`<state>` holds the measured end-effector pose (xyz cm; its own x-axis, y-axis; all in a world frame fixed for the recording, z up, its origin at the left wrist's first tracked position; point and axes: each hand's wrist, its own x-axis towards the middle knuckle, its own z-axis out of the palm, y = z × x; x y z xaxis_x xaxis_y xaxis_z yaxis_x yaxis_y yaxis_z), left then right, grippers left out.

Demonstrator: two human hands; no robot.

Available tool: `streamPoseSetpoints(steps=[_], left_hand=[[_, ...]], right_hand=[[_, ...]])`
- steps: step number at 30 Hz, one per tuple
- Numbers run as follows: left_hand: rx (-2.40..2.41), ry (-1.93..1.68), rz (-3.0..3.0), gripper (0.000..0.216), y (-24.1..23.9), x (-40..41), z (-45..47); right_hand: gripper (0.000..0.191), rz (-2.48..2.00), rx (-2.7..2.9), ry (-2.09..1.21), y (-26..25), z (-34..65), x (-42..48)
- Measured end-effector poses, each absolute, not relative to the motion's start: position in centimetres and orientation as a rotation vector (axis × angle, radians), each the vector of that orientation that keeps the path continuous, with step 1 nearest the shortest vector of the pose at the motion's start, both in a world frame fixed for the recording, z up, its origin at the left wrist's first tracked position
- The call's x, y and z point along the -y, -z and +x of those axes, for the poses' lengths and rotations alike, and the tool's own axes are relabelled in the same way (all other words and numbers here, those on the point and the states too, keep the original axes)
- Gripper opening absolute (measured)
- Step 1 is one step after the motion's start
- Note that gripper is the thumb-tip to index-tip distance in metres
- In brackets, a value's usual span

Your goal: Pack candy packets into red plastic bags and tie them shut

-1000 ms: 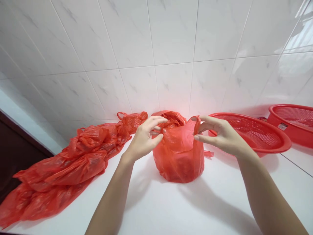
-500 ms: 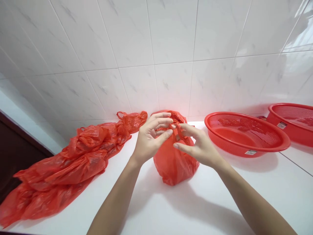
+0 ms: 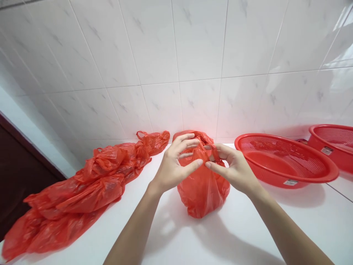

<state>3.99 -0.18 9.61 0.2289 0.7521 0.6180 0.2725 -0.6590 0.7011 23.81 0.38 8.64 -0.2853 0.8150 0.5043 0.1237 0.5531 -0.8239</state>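
A filled red plastic bag (image 3: 202, 195) stands upright in front of me, its top gathered to a peak between my hands. My left hand (image 3: 176, 160) is at the bag's upper left, fingers spread and thumb apart, its tips touching or very near the film. On the other side, my right hand (image 3: 233, 165) has thumb and fingers closed on the bag's handle and upper edge, with a loop of red film across the fingers. Both thumb tips nearly meet in front of the bag. What the bag contains is hidden.
A long heap of red plastic bags (image 3: 91, 191) lies to the left on the white table (image 3: 165, 239). A red mesh basket (image 3: 286, 158) stands right of the bag, with a second red basket (image 3: 336, 141) beyond it. The tiled wall (image 3: 160, 103) rises behind.
My thumbs have moved lower on the bag's front, and the film between my hands is now pulled up into a peak. The whole view has shifted slightly, with everything lower in it.
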Motion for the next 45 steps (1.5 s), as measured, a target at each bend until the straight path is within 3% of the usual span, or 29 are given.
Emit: streamPoseSetpoints(steps=[16,22,30,36,39,45], left_hand=[[-1.046,-1.472,1.915,0.028,-9.6,-0.3,4.0],[-1.088,-1.360,1.906,0.038,-9.5,0.1,4.4],[-0.975,-1.479,1.981,0.024,-9.0,-0.1,4.9],[-1.055,-1.271,2.085,0.043,-8.6,0.0,5.2],[-1.062,-1.207,2.158,0.050,-8.4,0.0,5.3],[-0.878,-1.307,2.093,0.036,-8.3,0.2,6.4]], right_hand=[[0.019,-0.788,1.672,-0.825,-8.6,24.4,-0.7],[0.019,-0.709,1.798,-0.852,-9.2,24.6,0.0],[0.038,-0.710,1.820,-0.736,-9.4,25.4,0.1],[0.056,-0.704,1.890,-0.660,-9.4,26.3,0.1],[0.058,-0.710,1.903,-0.651,-9.3,26.5,0.0],[0.059,-0.692,1.873,-0.790,-8.8,26.2,-0.2]])
